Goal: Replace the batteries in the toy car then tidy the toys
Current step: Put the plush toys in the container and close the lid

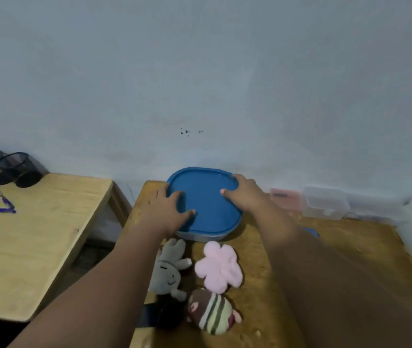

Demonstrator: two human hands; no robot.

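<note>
A pale blue-grey wall (200, 71) with a few dark specks (187, 131) is rising behind a light wooden surface (37, 234) standing left of a darker wooden surface (365, 229)

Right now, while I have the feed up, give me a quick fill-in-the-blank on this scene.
1. The left hand and right hand both hold a lid coloured ___.
2. The flower-shaped plush is ___.
3. On the left table stand ___ black mesh cups.
Missing words: blue; pink; two.
</note>
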